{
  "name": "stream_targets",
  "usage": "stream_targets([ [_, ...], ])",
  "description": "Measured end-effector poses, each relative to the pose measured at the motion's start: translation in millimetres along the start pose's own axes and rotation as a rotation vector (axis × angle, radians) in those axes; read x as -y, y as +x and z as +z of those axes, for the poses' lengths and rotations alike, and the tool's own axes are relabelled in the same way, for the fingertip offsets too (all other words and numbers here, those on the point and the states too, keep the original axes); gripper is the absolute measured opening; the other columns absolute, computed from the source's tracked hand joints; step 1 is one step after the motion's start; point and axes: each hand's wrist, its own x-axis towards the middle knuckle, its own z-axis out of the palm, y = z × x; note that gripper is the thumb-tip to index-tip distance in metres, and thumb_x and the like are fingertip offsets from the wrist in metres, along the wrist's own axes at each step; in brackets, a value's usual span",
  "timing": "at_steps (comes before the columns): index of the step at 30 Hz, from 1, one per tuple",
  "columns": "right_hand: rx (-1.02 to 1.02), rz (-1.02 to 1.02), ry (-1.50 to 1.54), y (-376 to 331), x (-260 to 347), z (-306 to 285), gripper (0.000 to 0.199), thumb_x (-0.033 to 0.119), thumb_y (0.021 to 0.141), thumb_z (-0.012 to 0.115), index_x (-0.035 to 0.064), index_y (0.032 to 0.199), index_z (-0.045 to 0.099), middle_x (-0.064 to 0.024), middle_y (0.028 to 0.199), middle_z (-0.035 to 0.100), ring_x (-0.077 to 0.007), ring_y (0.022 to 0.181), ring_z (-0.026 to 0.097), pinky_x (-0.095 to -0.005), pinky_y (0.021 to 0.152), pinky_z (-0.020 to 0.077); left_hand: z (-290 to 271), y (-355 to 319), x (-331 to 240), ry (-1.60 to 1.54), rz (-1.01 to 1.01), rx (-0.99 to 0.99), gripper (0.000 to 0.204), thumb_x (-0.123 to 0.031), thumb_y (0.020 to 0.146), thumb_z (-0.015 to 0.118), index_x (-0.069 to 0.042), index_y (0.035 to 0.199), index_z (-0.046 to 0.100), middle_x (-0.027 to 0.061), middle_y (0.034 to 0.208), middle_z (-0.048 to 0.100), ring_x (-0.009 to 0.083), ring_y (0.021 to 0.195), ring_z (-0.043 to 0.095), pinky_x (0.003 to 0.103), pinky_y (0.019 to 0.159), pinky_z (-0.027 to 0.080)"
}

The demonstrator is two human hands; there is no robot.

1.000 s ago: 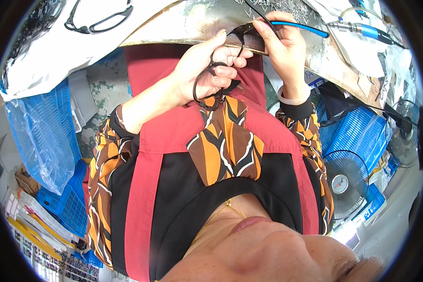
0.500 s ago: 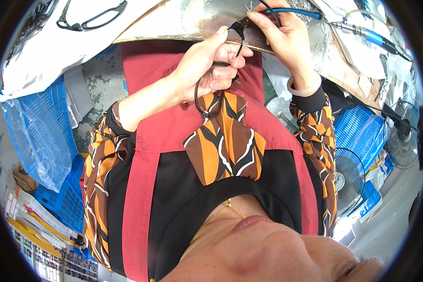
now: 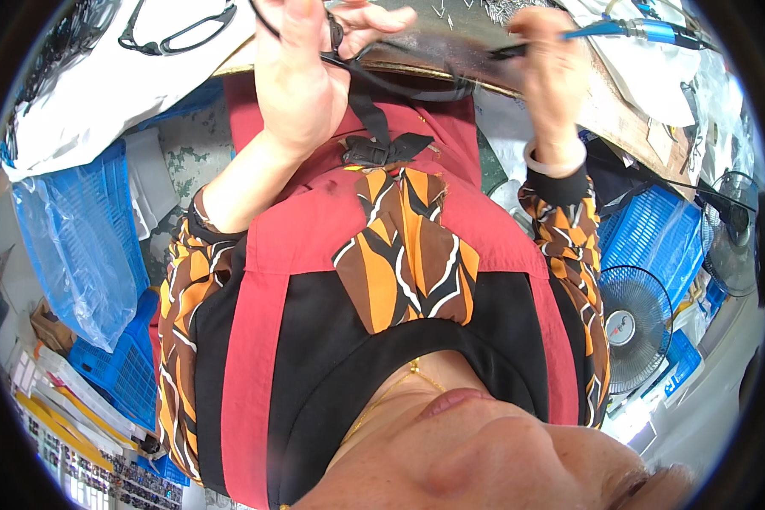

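At the near edge of the bench, my left hand [image 3: 302, 89] is raised and closed on a black eyeglass frame [image 3: 408, 85]. Thumb and fingers pinch the frame near one end, and the rest reaches to the right, blurred. My right hand [image 3: 554, 81] is some way to the right, smeared by motion. Its fingers close on a slim black-and-blue piece [image 3: 591, 31]; whether this is a temple arm or part of a tool I cannot tell. Just beyond it lies a blue corded hand tool [image 3: 667, 34], which looks in line with the piece.
Another black eyeglass frame [image 3: 177, 30] lies on white sheeting [image 3: 85, 102] at the far left. Metal shavings or pins [image 3: 508, 10] sit on the bench [image 3: 459, 38]. Blue crates [image 3: 76, 229] stand at the left, fans [image 3: 633, 327] at the right. A black strap [image 3: 370, 115] hangs at my apron.
My hands have moved apart. The left went left and up with the eyeglass frame; the right moved right with the slim piece. The corded tool appears higher in view.
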Motion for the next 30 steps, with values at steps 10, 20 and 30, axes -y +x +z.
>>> stream_targets([
  [10,0.080,0.566,0.482,14,6,29,0.010,0.012,0.104,0.061,0.0019,0.103,0.062,-0.0067,0.088,0.071,-0.0110,0.074,0.067,-0.0224,0.064,0.0540,-54,-27,28,0.734,0.575,0.432,0.064,0.001,0.076,0.090,-0.006,0.107,0.034,0.0063,0.082,0.061,0.0198,0.087,0.072,0.049,0.099,0.057],
  [20,0.231,0.612,0.304,17,16,26,0.009,0.005,0.091,0.074,0.0011,0.096,0.067,-0.0028,0.083,0.068,-0.0123,0.074,0.065,-0.0258,0.071,0.0527,-37,-29,12,0.821,0.664,0.541,0.064,0.001,0.075,0.090,-0.006,0.113,0.039,0.0085,0.094,0.059,0.0232,0.095,0.075,0.049,0.104,0.054],
  [30,0.319,0.611,0.193,23,13,34,0.018,0.009,0.090,0.076,0.0042,0.095,0.059,-0.0012,0.077,0.065,-0.0081,0.067,0.060,-0.0243,0.060,0.0490,-37,-36,22,0.795,0.742,0.564,0.054,-0.001,0.075,0.091,-0.007,0.097,0.042,0.0103,0.089,0.063,0.0263,0.089,0.075,0.055,0.101,0.055],
])
